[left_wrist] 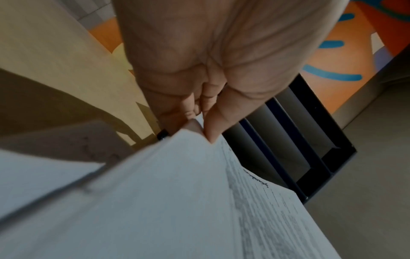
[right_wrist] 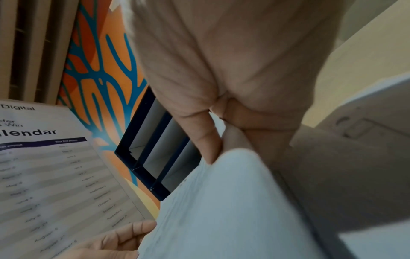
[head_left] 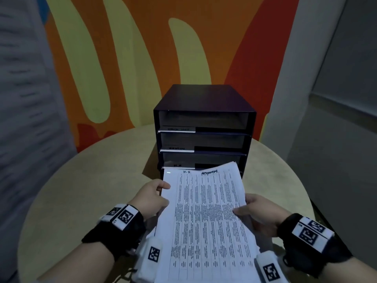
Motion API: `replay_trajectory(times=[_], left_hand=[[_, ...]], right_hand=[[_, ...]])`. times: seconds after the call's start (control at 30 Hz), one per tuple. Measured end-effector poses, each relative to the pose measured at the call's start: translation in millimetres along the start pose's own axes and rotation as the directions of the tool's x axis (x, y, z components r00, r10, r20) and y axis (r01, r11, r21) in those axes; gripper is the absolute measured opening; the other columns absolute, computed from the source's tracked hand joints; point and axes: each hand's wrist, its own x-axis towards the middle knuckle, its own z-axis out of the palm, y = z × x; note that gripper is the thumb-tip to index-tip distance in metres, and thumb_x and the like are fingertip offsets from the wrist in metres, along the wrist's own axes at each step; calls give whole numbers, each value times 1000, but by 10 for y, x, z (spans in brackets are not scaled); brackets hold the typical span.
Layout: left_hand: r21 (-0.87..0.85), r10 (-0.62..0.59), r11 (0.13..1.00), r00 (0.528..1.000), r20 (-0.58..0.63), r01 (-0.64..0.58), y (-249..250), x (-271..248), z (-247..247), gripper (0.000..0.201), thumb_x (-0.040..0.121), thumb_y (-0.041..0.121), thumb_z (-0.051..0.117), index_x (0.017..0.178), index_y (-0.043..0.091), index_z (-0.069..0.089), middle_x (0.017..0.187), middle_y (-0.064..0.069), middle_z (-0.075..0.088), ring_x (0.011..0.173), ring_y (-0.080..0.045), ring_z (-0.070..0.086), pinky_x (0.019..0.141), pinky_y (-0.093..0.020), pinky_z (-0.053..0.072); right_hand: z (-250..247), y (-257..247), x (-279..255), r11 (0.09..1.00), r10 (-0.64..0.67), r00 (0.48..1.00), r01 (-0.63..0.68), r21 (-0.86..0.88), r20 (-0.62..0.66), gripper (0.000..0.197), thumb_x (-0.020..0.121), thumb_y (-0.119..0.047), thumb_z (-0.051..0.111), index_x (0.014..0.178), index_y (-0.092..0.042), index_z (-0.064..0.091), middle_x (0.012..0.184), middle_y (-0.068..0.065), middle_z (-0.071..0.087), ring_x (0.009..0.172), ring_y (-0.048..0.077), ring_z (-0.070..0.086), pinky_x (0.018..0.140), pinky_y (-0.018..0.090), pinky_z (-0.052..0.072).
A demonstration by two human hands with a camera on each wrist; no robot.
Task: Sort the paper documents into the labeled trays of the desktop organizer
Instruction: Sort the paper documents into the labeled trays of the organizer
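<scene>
A black desktop organizer (head_left: 204, 99) with three open trays stands at the back of a round beige table (head_left: 81, 180). Each tray carries a white label strip (head_left: 177, 129) at its front left; the writing is unreadable. I hold a stack of printed sheets (head_left: 204, 221) in front of the lowest tray, its far edge at the tray mouth. My left hand (head_left: 163, 193) pinches the stack's left edge (left_wrist: 155, 192), thumb on top. My right hand (head_left: 240, 209) grips the right edge (right_wrist: 221, 201). In the right wrist view a calendar sheet (right_wrist: 44, 175) rests on the left hand's fingers (right_wrist: 115, 240).
An orange and yellow painted wall (head_left: 142, 58) rises just behind the organizer, and a grey wall (head_left: 326, 99) stands at the right. Bare tabletop lies on both sides of the organizer. The organizer also shows in the wrist views (left_wrist: 310, 149) (right_wrist: 155, 149).
</scene>
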Motion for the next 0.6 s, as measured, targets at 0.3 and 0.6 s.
replay_trajectory(times=[0.3,0.6], left_hand=[[-205,-42,977,997,69,55,174,179,-129,41,85,-15,55,113,13,65,115,-8,55,83,-19,60,84,-36,55],[122,68,990,997,-21,-65,510,350,-43,45,90,20,66,133,19,53,143,-8,48,107,-18,59,81,-23,48]], right_hand=[[-63,-356,331,955,3,982,53,290,-190,20,96,4,47,111,3,61,103,24,70,96,40,69,88,55,53],[-17,-445,600,995,8,948,25,99,-319,12,87,6,62,93,-1,55,86,20,67,74,32,66,72,45,56]])
